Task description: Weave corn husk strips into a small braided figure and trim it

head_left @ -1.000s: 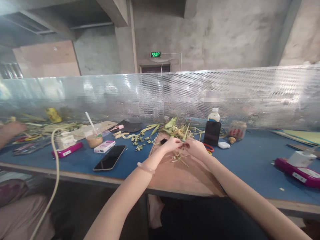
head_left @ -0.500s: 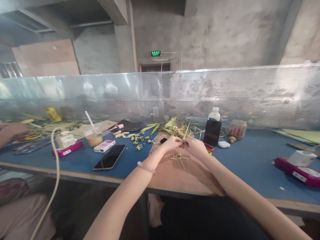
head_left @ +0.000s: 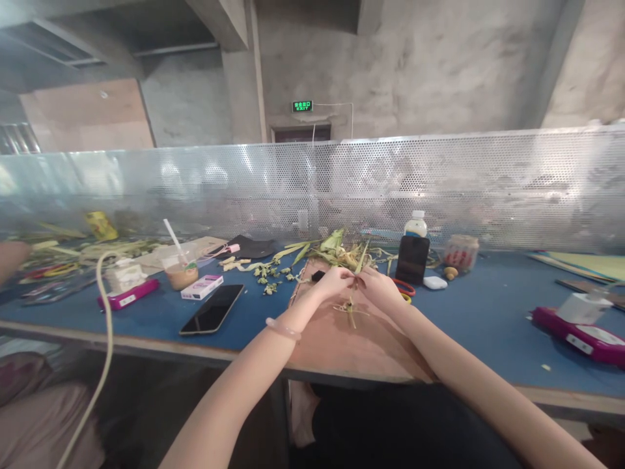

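My left hand (head_left: 336, 283) and my right hand (head_left: 377, 286) meet fingertip to fingertip above a brown board (head_left: 351, 352). Both are closed in a pinch on a thin plant-leaf strip piece (head_left: 351, 311), whose pale green ends hang and spread out below the fingers. The exact spot of the grip is hidden by the fingers. Just behind my hands lies a heap of green and straw-coloured leaf strips (head_left: 336, 244). Small knotted green pieces (head_left: 269, 286) are scattered on the blue table to the left of the board.
Left of the board lie a phone (head_left: 213, 310), a small box (head_left: 202, 286) and a drink cup (head_left: 181, 276). To the right stand a bottle (head_left: 416, 225), an upright black phone (head_left: 413, 259) and a jar (head_left: 461, 253). A perforated metal screen (head_left: 234, 189) closes the back. Another person's hand (head_left: 12, 259) shows far left.
My hands stay together in nearly the same place, with the hanging strip ends slightly shifted. The other person's hand at the far left has moved left, partly out of view.
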`<move>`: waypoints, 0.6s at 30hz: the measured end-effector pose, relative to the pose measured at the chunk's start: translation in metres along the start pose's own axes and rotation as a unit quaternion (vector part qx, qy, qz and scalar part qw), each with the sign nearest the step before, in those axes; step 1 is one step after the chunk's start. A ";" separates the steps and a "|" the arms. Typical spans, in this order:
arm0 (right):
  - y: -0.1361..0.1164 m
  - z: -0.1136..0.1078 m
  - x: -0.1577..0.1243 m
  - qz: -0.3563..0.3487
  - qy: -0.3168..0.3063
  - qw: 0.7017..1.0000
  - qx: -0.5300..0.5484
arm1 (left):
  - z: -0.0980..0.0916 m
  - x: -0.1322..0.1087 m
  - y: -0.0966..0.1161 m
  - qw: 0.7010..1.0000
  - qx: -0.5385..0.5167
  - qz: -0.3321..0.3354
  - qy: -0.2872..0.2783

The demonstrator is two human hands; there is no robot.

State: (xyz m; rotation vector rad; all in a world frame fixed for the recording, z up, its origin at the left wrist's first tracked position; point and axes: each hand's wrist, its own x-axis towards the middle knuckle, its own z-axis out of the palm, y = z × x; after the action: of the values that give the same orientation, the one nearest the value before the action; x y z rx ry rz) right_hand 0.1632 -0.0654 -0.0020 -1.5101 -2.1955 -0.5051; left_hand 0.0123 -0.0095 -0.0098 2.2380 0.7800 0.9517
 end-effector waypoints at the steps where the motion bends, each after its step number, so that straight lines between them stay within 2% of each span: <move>1: 0.000 -0.001 0.000 -0.001 0.001 1.000 0.003 | 0.000 0.000 0.000 1.000 0.001 0.002 0.000; 7: -0.001 -0.003 0.001 -0.004 0.007 0.999 0.034 | -0.001 -0.002 0.004 1.000 0.010 0.006 0.003; 18: 0.001 -0.004 0.003 -0.010 0.012 0.996 0.091 | -0.003 -0.004 0.014 0.998 0.054 -0.024 0.027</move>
State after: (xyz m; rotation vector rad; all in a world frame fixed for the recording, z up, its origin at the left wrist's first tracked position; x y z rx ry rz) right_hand 0.1641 -0.0649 0.0025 -1.3820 -2.1747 -0.3182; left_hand 0.0114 -0.0205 0.0001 2.2831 0.9266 0.9708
